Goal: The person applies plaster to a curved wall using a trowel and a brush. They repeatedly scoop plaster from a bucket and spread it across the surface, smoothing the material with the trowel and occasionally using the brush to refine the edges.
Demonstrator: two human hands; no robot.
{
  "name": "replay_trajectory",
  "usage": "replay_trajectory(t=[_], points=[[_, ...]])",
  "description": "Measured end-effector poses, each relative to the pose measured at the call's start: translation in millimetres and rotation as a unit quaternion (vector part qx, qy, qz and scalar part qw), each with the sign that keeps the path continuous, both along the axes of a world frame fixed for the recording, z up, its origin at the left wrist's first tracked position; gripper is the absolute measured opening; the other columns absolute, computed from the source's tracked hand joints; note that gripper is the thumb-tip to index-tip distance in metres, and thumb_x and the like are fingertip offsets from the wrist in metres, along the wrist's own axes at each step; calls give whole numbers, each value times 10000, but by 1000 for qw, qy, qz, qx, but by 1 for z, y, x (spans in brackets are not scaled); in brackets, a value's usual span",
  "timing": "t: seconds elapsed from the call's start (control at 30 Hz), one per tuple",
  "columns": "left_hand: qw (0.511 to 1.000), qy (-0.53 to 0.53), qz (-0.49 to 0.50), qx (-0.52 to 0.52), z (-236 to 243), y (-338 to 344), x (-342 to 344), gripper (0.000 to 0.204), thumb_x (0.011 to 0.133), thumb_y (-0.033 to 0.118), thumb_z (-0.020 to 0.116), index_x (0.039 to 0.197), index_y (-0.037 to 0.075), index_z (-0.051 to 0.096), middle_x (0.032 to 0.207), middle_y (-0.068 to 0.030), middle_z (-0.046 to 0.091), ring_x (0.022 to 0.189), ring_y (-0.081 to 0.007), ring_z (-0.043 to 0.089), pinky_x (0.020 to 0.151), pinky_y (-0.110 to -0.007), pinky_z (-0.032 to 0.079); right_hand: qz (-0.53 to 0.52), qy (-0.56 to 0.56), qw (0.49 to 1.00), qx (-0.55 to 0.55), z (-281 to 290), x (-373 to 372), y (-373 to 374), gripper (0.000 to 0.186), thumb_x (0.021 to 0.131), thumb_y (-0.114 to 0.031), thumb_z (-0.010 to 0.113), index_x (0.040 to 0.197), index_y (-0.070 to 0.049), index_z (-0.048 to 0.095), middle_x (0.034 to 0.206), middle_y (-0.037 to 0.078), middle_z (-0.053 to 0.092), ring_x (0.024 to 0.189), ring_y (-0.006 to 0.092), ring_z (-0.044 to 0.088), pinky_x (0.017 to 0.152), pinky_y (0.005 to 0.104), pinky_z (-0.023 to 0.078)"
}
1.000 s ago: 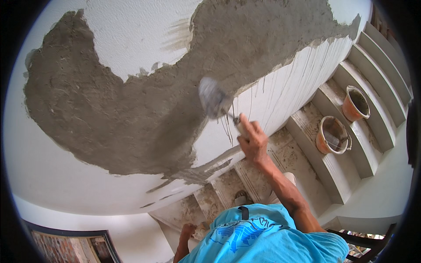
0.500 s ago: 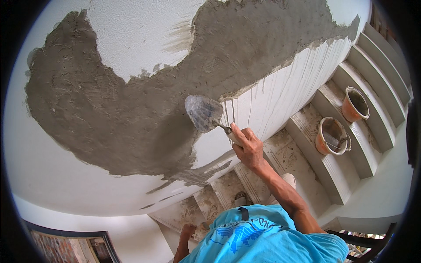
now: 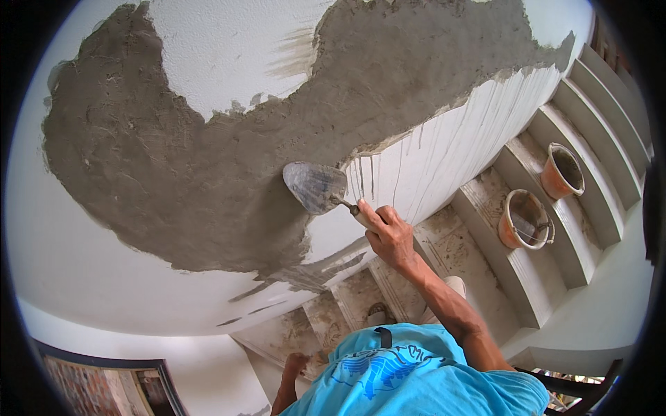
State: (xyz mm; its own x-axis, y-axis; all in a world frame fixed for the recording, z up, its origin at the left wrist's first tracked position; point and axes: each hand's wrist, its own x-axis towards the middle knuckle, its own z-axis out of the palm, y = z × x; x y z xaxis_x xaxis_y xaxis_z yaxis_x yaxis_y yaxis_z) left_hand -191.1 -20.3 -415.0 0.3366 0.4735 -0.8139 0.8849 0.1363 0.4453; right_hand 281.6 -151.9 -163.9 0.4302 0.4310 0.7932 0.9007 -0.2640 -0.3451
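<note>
My right hand [image 3: 390, 234] grips the handle of a pointed metal trowel [image 3: 316, 187], the index finger stretched along it. Its smeared grey blade lies over the edge of a wide patch of wet grey mortar [image 3: 229, 173] on the white wall [image 3: 215, 62]; whether it touches the surface I cannot tell. Below the patch's lower edge, grey drips run down the wall. My left hand [image 3: 298, 364] hangs low beside the blue shirt, its fingers curled in. What it holds, if anything, is hidden.
Mortar-stained stairs [image 3: 479, 260] rise to the right along the wall. Two orange buckets stand on separate steps: one [image 3: 525, 220] with a wire handle and grey contents, another [image 3: 562, 172] higher up. A dark-framed opening [image 3: 111, 385] is at lower left, a dark railing [image 3: 586, 388] at lower right.
My right hand and the trowel have shifted slightly left and down across the mortar's edge. The whole view has turned a little. My left hand stays low at my side.
</note>
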Motion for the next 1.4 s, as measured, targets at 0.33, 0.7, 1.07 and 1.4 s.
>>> replay_trajectory(t=[0.33, 0.7, 1.07, 1.4], points=[[999, 27, -21, 5, -7, 7, 0, 269, 905, 252, 702, 906, -16, 701, 747, -126, 654, 618, -250, 643, 479, -406, 566, -84, -22, 995, 43, 19, 35, 3, 802, 701, 63, 711, 1447, -205, 592, 877, 37, 539, 765, 182, 599, 589, 318, 539], [999, 1, -30, 21, -6, 16, -1, 290, 875, 271, 715, 913, -15, 728, 713, -110, 643, 598, -236, 631, 467, -397, 556, -51, 41, 997, 38, 12, 15, -17, 826, 677, 47, 729, 1449, -209, 589, 898, 33, 553, 793, 188, 615, 611, 342, 549], [999, 12, -25, 35, 3, 7, 8, 248, 878, 231, 722, 934, -11, 735, 728, -119, 655, 602, -235, 637, 468, -405, 556, -3, 31, 999, -8, -16, -1, -8, 792, 714, 74, 707, 1442, -217, 603, 867, 27, 532, 730, 176, 595, 569, 338, 537], [998, 25, -42, 45, 13, 6, 12, 261, 900, 232, 719, 982, -15, 746, 747, -127, 671, 623, -246, 651, 483, -410, 568, -66, 28, 991, 114, 48, 31, 17, 781, 711, 71, 703, 1440, -186, 597, 862, 57, 557, 691, 205, 591, 576, 355, 525]])
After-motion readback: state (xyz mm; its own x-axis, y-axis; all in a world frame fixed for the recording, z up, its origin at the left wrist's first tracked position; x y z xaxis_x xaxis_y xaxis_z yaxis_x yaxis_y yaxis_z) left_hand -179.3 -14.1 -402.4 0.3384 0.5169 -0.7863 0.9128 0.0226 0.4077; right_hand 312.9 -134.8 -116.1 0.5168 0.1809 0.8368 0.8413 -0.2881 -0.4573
